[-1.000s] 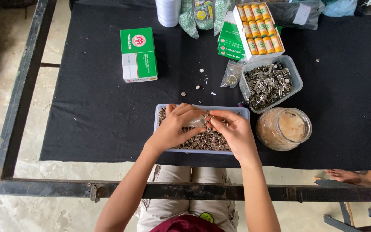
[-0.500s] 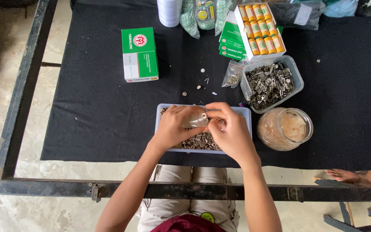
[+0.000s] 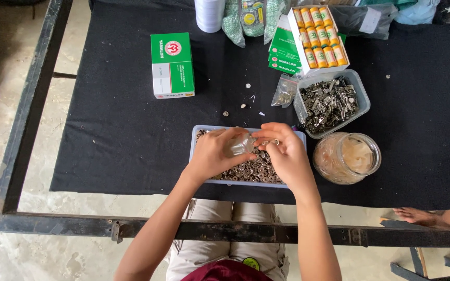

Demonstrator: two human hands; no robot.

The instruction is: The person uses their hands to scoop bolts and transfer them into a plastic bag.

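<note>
A shallow pale-blue tray (image 3: 197, 137) full of small round metal rings sits at the near edge of a black cloth (image 3: 115, 130). Both my hands hover over it. My left hand (image 3: 217, 153) grips a small clear plastic bag (image 3: 239, 145). My right hand (image 3: 286, 151) pinches a few metal rings (image 3: 273, 141) between thumb and fingers, right at the bag's mouth. The rings (image 3: 251, 169) under my palms are partly hidden.
Right of the tray stand a clear jar (image 3: 347, 157) and a tub of metal clips (image 3: 332, 103). Farther back are a green-and-white box (image 3: 172, 65), a box of orange spools (image 3: 319, 36), a small bag (image 3: 286, 91) and loose rings. Another person's hand (image 3: 417, 216) shows at the lower right.
My hands have stayed together over the tray. The clear bag in my left hand has turned more into view, and my right fingers have shifted slightly at its mouth.
</note>
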